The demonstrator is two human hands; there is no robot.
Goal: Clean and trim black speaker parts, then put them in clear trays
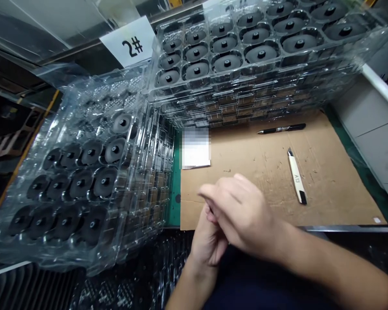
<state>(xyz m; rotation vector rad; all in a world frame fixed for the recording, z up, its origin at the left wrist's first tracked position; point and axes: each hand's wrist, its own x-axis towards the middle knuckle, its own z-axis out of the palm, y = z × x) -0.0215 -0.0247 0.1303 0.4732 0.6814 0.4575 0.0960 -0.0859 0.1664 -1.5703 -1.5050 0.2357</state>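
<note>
My right hand (242, 211) is closed, with its fingers curled over my left hand (205, 243) above the front edge of a cardboard sheet (245, 159). Most of the left fingers are covered; the part that shows is bent inward. Whatever may be between the two hands is hidden. Beyond them lies a small white paper (196, 160), its face blurred out. To the right, a cream utility knife (296, 176) marked A13 rests on the cardboard, and a black pen (281, 128) lies farther back.
Stacked clear plastic trays holding dark rounded parts stand on the left (116, 206) and at the back (245, 92). A white sign reading 2# (129, 41) stands behind them. Green table surface (175, 202) shows around the cardboard. More dark trays (142, 275) sit below on the left.
</note>
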